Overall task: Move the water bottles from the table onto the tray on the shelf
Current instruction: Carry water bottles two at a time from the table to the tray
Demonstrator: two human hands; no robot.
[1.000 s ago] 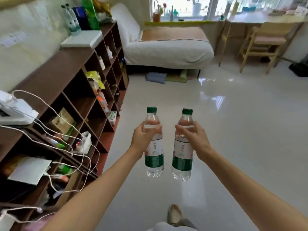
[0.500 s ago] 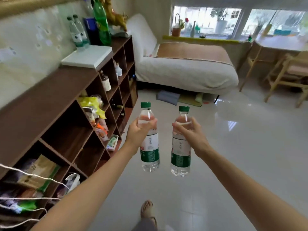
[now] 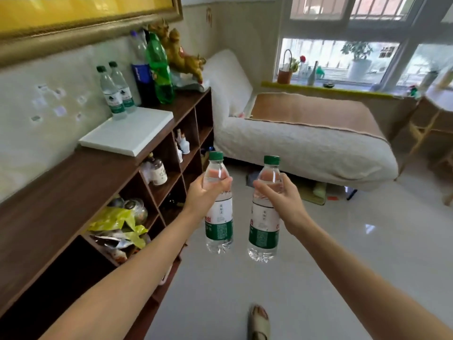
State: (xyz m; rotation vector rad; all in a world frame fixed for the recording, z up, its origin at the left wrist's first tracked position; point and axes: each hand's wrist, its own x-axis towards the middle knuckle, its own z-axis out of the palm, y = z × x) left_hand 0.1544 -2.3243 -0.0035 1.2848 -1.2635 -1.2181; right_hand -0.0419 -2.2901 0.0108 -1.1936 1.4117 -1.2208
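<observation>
Carrying toward the white tray on the shelf, where two bottles already stand, our left hand grips one water bottle, our right hand another; next we must set both upright on its bare surface.

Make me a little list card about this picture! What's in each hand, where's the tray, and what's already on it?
left hand: grips the left water bottle near its top
right hand: grips the right water bottle near its top
tray: white, on top of the brown shelf
on the tray: two water bottles, upright at its far corner
beside the tray: a green soda bottle
</observation>
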